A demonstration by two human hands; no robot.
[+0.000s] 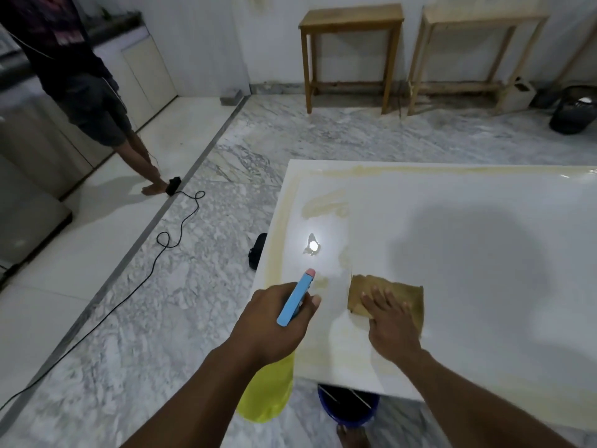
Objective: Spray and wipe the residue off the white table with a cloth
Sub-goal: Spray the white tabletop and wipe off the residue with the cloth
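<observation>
Marble flooring (pixel 245 150) in grey and white fills the room, and a white table (pixel 468 240) occupies the 4 o'clock part of the view, its near corner at 6 o'clock. Yellowish residue (pixel 326 206) is smeared along the table's far and left edges and in a patch toward 12 o'clock from the hands. A bright light reflection is seen on the tabletop just beyond the spray nozzle.

A spray bottle (pixel 295 297), with a blue head, a pink nozzle tip and a yellow body hanging below the table edge, is gripped in the closed left hand (pixel 274 321), the nozzle pointing toward 12 o'clock over the table corner. A brown cloth (pixel 400 294) lies flat on the table at 3 o'clock of the bottle, and the right hand (pixel 391 318) is pressed on it, palm down with fingers spread.

A blue bucket (pixel 347 407) stands beneath the table corner. A second person (pixel 80 79) stands at 10 o'clock, and two wooden stools (pixel 352 17) are set against the wall at 12 to 1 o'clock.
</observation>
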